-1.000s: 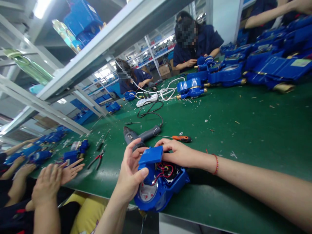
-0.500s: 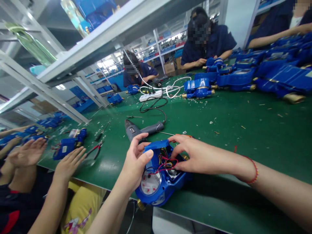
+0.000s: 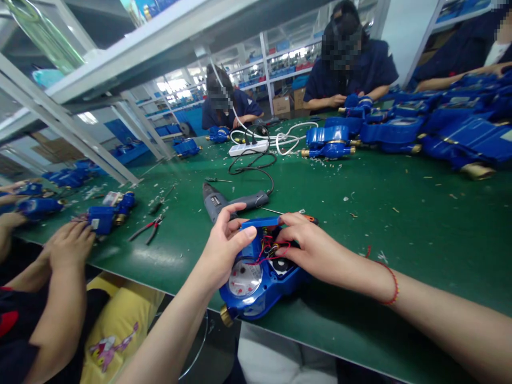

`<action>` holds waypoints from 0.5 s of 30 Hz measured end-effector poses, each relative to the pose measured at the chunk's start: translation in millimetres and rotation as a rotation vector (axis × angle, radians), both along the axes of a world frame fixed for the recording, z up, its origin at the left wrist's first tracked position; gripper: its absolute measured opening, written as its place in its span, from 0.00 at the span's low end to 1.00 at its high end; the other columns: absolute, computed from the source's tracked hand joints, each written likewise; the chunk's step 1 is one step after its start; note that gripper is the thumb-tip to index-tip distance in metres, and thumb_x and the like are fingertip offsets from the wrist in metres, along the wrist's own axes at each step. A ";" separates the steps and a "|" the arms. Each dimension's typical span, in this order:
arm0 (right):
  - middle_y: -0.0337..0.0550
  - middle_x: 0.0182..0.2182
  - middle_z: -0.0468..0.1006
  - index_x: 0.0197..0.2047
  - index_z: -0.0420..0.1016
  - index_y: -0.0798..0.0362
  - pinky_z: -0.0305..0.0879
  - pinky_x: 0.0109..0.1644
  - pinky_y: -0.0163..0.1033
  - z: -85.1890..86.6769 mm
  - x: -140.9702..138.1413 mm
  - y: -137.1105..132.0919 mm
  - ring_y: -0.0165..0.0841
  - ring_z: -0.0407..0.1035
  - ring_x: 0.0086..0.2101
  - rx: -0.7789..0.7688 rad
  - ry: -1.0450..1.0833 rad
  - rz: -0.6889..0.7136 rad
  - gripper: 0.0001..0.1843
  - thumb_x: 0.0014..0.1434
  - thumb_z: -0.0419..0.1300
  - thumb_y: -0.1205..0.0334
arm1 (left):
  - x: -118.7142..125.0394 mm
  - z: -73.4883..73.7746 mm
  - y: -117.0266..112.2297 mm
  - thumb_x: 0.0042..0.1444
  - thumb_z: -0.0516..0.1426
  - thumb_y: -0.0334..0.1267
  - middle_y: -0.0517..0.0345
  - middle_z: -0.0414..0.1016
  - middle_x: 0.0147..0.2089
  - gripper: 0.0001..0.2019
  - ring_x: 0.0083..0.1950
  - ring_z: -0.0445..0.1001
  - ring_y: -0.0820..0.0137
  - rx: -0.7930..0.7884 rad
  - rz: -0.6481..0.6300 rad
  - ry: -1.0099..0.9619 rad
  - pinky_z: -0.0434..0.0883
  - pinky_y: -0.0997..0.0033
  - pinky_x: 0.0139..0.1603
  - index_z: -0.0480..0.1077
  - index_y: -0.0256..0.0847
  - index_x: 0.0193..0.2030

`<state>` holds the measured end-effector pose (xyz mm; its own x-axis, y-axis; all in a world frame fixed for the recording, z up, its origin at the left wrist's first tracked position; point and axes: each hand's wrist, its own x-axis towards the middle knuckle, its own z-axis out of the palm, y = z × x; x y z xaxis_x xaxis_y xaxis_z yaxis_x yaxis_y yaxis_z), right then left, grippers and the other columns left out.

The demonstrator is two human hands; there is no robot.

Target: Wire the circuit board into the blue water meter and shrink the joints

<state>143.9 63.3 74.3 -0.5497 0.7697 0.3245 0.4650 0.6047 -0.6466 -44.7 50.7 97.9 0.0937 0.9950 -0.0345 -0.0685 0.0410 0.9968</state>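
Observation:
A blue water meter [image 3: 260,298] with a round dial [image 3: 245,278] and brass pipe ends lies at the table's front edge, its lid [image 3: 262,222] tipped up. My left hand [image 3: 228,240] grips the meter's left side by the lid, thumb over the casing and fingers behind. Inside the uncovered compartment, thin red, yellow and black wires [image 3: 269,248] bunch together. My right hand [image 3: 310,245] reaches in from the right, its thumb and fingers closed around the wires; the fingertips are partly hidden.
Behind the meter lie a grey heat gun [image 3: 224,202] and an orange-handled screwdriver [image 3: 310,218]. Red-handled pliers [image 3: 148,230] rest to the left, near a co-worker's hands [image 3: 72,242]. A white power strip [image 3: 248,148] and several blue meters [image 3: 392,130] occupy the far side.
My view has shifted slightly, and the right hand's fingers have moved deeper into the wires. The left hand keeps its grip. The co-worker's raised hands have come down beside another meter.

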 end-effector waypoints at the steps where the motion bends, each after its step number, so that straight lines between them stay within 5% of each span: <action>1: 0.45 0.35 0.71 0.29 0.76 0.57 0.62 0.47 0.43 -0.1 -1.0 -0.2 0.36 0.65 0.41 0.000 0.016 -0.012 0.05 0.54 0.63 0.75 | -0.1 0.0 0.1 0.42 0.68 0.44 0.60 0.74 0.36 0.32 0.32 0.74 0.71 0.002 0.000 0.001 0.69 0.75 0.31 0.61 0.43 0.53; 15: 0.43 0.40 0.73 0.34 0.72 0.55 0.68 0.44 0.38 5.1 14.8 -2.9 0.33 0.68 0.42 -0.158 0.227 -0.091 0.02 0.56 0.59 0.70 | 2.5 0.2 0.5 0.43 0.67 0.43 0.64 0.72 0.32 0.31 0.28 0.74 0.72 -0.030 0.056 -0.067 0.70 0.73 0.30 0.60 0.43 0.52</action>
